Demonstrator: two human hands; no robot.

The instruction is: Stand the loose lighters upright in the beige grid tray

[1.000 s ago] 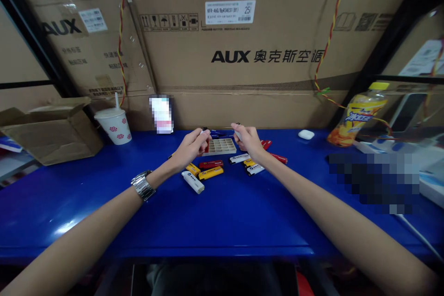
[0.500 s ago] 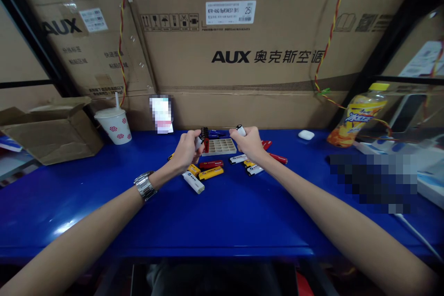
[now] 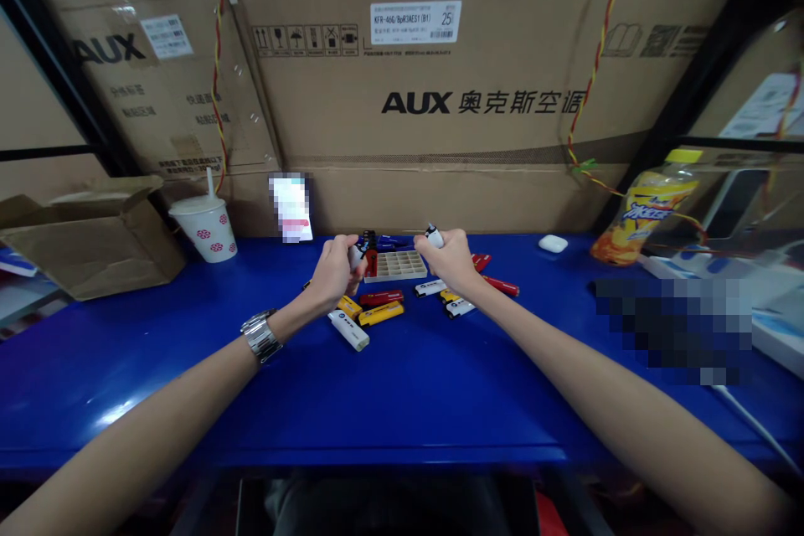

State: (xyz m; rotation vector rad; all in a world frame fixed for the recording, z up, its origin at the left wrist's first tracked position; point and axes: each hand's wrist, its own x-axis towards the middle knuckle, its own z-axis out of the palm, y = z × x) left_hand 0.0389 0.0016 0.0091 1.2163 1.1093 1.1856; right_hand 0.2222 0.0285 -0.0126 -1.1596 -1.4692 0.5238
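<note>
White plastic lighters [image 3: 435,239], one tight in each curled hand, left hand [image 3: 337,270] and right hand [image 3: 450,256], twelve o'clock, tops newly bluish.

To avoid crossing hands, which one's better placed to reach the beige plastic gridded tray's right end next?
Probably your right hand: holding a white plastic lighter, it's nearer that end; your left hand is beside the left end of the tray.

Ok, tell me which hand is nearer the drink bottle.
Right: the right hand is left of the bottle, by the right end of the tray; the left hand is farther left, by its other end.
</note>
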